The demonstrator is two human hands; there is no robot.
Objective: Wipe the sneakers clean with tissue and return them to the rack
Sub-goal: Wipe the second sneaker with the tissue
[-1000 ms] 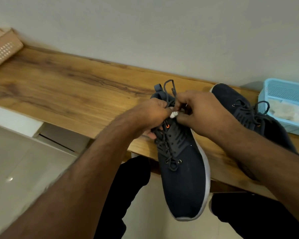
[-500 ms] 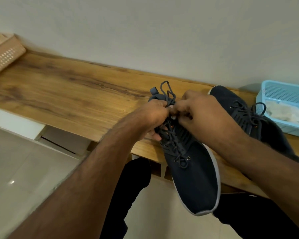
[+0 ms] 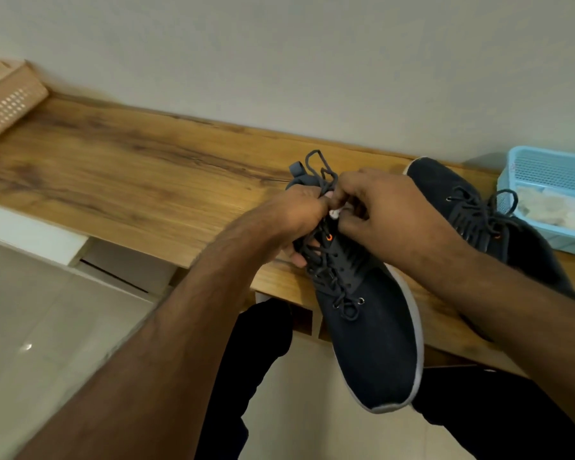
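Our left hand [image 3: 299, 210] grips the near sneaker [image 3: 372, 327] at its collar over the desk [image 3: 130, 180] edge; our right hand [image 3: 379, 207] pinches a tissue [image 3: 335, 213] against its laces.

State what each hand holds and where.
Left hand grips the near sneaker at its collar; right hand pinches a small white tissue by the laces.

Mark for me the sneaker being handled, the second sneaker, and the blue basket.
near sneaker [image 3: 375, 353], head view, on the dark toe upper.
second sneaker [image 3: 439, 180], head view, on the dark toe upper near the wall.
blue basket [image 3: 545, 169], head view, on its perforated back wall.
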